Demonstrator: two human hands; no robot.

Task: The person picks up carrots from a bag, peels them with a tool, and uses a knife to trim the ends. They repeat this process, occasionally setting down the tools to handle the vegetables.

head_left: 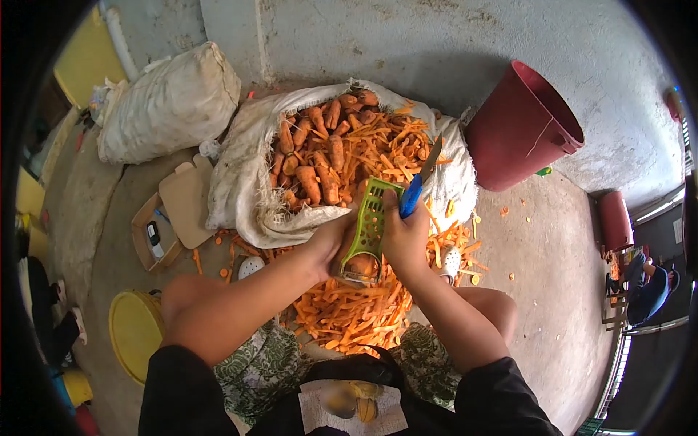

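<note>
My left hand (pixel 334 245) is wrapped round a carrot (pixel 359 266), much of which is hidden under a green peeler (pixel 371 218) with a holed handle. My right hand (pixel 404 240) is closed on that peeler. It also grips a knife (pixel 411 196) by its blue handle, the blade pointing up and away. The peeler's metal end lies over the carrot's near end; whether it touches cannot be made out. Below both hands spreads a heap of orange carrot peelings (pixel 356 312). Beyond them, an open white sack (pixel 243 167) holds many whole carrots (pixel 320 178) and loose peelings.
A full white sack (pixel 174 102) leans at the back left. Nearer stands an open cardboard box (pixel 156 240) with small items inside. A yellow bucket (pixel 136 334) is by my left leg. At the back right a red bin (pixel 520 131) tilts against the wall. Another person's leg (pixel 643 298) shows far right.
</note>
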